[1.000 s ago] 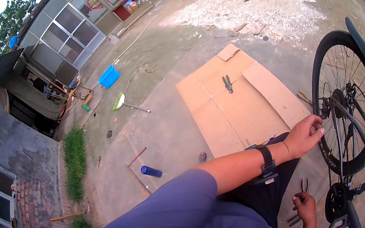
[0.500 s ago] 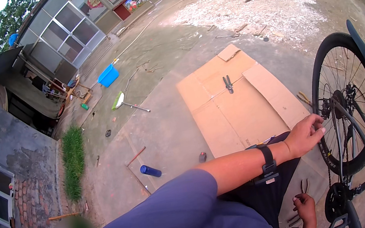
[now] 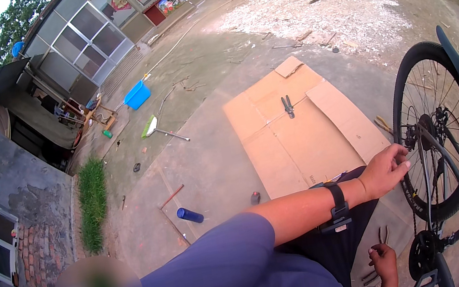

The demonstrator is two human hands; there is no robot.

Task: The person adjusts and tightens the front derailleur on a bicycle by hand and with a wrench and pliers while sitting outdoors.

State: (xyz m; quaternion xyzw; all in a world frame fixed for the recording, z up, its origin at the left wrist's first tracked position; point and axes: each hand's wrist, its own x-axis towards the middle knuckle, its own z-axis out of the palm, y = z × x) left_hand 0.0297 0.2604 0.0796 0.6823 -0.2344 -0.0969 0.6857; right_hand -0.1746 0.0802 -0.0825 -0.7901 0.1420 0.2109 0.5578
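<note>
My left hand reaches across to the left edge of a bicycle's rear wheel. Its fingers are curled in with the thumb close to them; whether anything small sits between them is hidden. The black bicycle frame stands at the right, with the chainring low down. Near the bottom edge, my right hand is closed, and I cannot make out what it holds. A pair of pliers shows just beyond its fingers; whether they touch is unclear. More dark tools lie beside that hand.
Flattened cardboard covers the ground ahead, with dark-handled pliers on it. Yellow-handled pliers lie between cardboard and wheel. Leftward are a blue cylinder, a reddish rod, a broom and a blue tub.
</note>
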